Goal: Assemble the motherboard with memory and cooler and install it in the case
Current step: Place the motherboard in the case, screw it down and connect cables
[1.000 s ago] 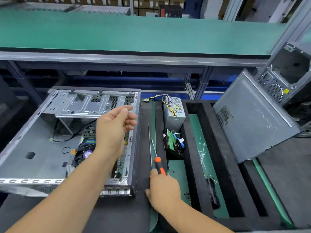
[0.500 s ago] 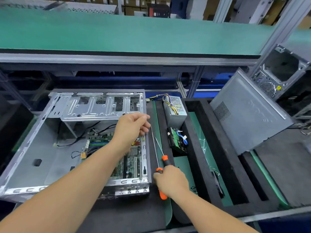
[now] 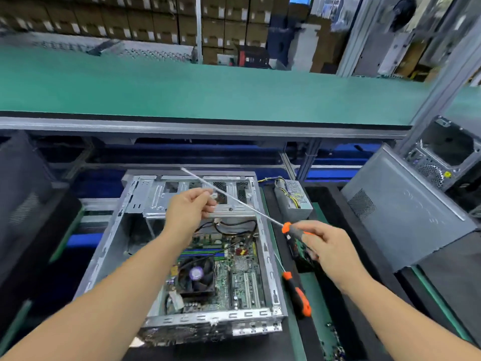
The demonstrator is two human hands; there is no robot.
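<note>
The open grey case lies flat in the middle. Inside it sits the motherboard with a black cooler fan and memory sticks. My right hand grips the orange and black handle of a long screwdriver. Its thin shaft slants up and left over the drive cage. My left hand hovers over the cage with fingers curled and thumb against them, close to the shaft. Whether it pinches something small I cannot tell.
A second orange-handled screwdriver lies on the green mat right of the case. A power supply with its cables stands behind it. A grey side panel leans at the right, with another case behind. A green shelf runs across above.
My right hand lifted one screwdriver off the mat and swung its shaft up over the case. My left hand moved from the case's right wall to over the drive cage. The view tilted up.
</note>
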